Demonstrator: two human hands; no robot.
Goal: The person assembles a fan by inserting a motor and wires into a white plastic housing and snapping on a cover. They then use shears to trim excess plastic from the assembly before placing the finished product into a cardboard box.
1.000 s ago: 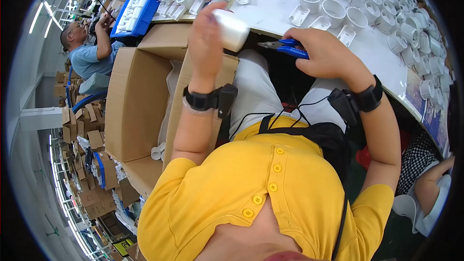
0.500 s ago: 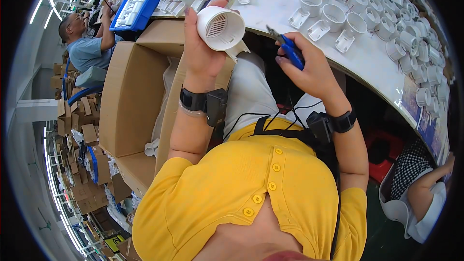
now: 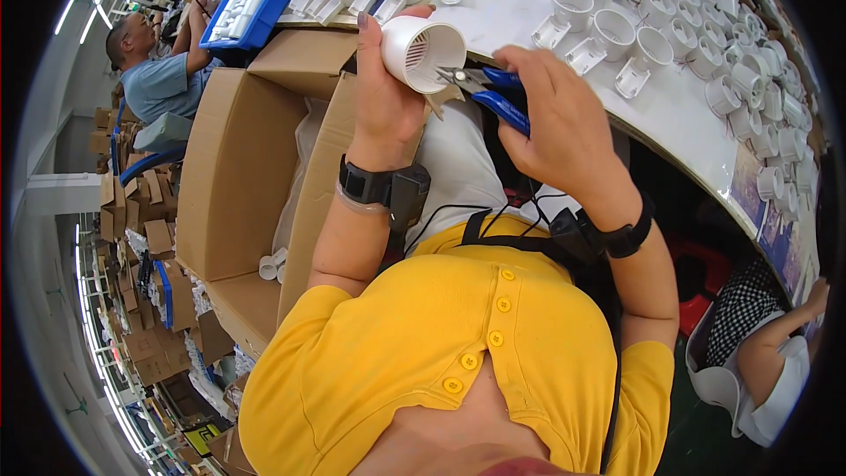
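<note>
The left hand [image 3: 388, 97] has its grip wrapped round a white vented cup [image 3: 421, 53], open end tilted toward blue-handled cutters [image 3: 489, 92] clenched in the right hand [image 3: 564, 128], so the tips reach its rim.

White slotted plastic cup [image 3: 421, 53], blue-handled cutters [image 3: 493, 97], brown cardboard box [image 3: 238, 176], yellow shirt [image 3: 458, 353], blue tray [image 3: 264, 0].

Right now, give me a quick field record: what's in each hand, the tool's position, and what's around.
left hand: grips white plastic cup-shaped part, open end toward camera
right hand: holds blue-handled cutters
tool tip: at the part's rim
table: many similar white parts
cardboard box: open, on the person's left
</note>
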